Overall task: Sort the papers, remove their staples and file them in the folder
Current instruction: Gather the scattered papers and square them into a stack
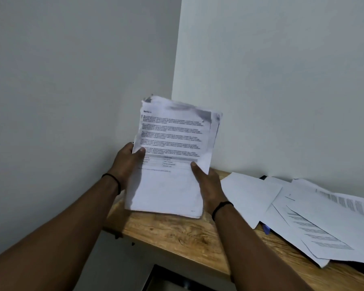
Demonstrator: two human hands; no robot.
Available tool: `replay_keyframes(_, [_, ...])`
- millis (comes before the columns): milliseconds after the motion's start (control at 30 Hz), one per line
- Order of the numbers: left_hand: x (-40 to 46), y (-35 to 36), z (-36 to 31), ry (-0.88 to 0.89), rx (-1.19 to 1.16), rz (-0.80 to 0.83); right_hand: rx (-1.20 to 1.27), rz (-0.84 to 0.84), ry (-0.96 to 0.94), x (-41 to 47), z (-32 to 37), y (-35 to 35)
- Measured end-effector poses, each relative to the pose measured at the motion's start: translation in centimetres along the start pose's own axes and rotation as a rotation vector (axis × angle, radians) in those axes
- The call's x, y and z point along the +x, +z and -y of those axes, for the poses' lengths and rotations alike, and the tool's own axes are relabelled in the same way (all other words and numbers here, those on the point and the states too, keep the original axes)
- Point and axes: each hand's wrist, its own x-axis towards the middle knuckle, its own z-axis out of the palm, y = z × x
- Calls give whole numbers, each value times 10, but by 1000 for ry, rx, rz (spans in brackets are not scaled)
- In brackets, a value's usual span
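Wooden desk (177,234) below, your left hand (125,164) and right hand (208,181) clasp the stack (168,160) by thumbs: still sorting; next, find its staple

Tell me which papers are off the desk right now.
The stack of printed pages held up by both hands, left hand and right hand gripping its sides. The loose sheets to the right lie spread flat on the wooden desk.
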Motion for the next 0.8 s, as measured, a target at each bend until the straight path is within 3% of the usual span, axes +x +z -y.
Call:
replay_keyframes(133, [6, 8, -36, 79, -136, 51, -79, -103, -331, 3, 33, 17])
replay_keyframes(200, [3, 8, -38, 53, -110, 69, -97, -126, -314, -2, 28, 16])
replay_keyframes(333, [-16, 10, 13, -92, -57, 31, -116, -72, -107, -21, -21, 5])
replay_keyframes(533, [-1, 12, 38, -85, 362, -146, -189, -131, 9, -17, -33, 13])
replay_keyframes(633, [14, 7, 40, -100, 712, -143, -308, -182, 95, -11, -30, 22])
replay_keyframes(800, [16, 14, 61, -194, 1132, -19, -931, -114, 155, -7, -40, 12])
